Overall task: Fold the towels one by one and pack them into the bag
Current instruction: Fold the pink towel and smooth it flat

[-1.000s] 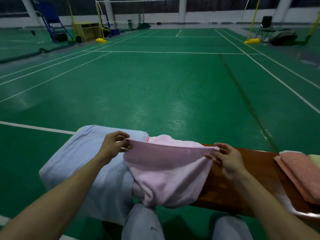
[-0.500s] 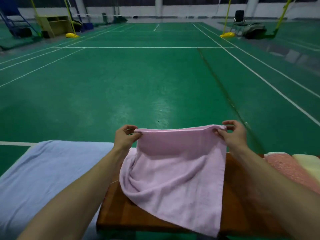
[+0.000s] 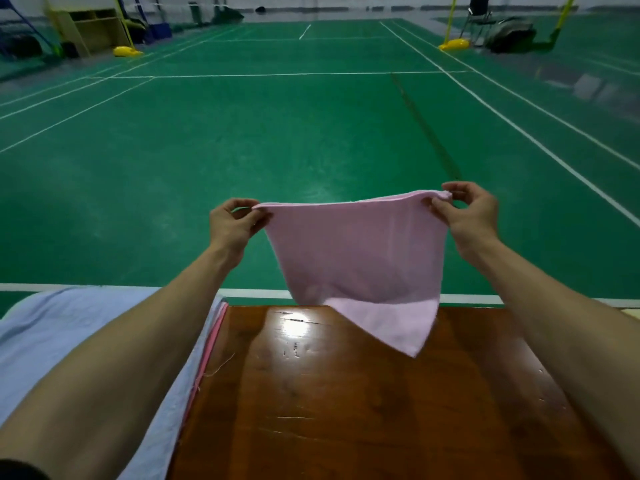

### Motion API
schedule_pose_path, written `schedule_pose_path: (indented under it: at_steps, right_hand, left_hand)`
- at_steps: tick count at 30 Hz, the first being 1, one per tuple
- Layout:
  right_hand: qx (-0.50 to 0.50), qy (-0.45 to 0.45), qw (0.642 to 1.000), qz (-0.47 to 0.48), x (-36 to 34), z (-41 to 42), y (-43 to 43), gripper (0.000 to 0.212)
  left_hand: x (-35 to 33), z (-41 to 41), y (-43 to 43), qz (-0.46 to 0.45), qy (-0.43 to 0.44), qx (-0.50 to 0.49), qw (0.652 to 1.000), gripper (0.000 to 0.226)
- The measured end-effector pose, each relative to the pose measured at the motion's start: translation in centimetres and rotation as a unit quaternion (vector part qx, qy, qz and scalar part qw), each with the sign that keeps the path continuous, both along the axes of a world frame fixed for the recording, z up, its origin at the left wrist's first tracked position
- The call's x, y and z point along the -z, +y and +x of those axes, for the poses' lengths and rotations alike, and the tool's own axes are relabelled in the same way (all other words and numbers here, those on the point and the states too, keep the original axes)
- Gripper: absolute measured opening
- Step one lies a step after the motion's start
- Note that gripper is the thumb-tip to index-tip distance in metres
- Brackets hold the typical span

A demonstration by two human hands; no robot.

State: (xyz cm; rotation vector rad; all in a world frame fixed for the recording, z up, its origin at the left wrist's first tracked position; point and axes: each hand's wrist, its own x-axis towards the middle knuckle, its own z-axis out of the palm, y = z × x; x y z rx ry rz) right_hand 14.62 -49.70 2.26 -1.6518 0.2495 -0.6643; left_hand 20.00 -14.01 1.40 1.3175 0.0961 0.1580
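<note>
Right now the person holds the pink towel (image 3: pixel 356 251) up in the air by its two top corners, stretched taut between the hands. The left hand (image 3: pixel 232 225) pinches the left corner, its fingers (image 3: pixel 257 219) curled and the thumb pressed on the near face of the cloth. The right hand (image 3: pixel 471 216) does likewise at the right corner, fingers (image 3: pixel 439 206) closed on the hem, which bunches a little past the fingertips. The top edge runs nearly level, slightly higher at the right. Below the fingers the towel hangs over the far edge of the wooden surface (image 3: pixel 346 410), narrowing to a corner right of the middle; whether that corner touches the wood I cannot tell. On the left a pale blue cloth (image 3: pixel 69 323) lies under the left forearm, a pink strip (image 3: pixel 211 344) showing along its edge. Beyond lies the green court floor (image 3: pixel 242 133).
</note>
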Motion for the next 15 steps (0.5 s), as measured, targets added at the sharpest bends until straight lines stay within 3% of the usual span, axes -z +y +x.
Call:
schedule_pose_path:
  at_steps: [9,15]
  right_hand:
    - [-0.035,0.104,0.994,0.019,5.3,-3.4,1.6,0.026]
    - [-0.027,0.135,0.99,-0.022,6.7,-9.8,2.6,0.028]
  left_hand:
    - [4.6,-4.1,2.5,0.116,0.084,0.008,0.99,0.021]
    - [4.5,-8.8,5.1,0.224,0.057,0.012,0.973,0.015]
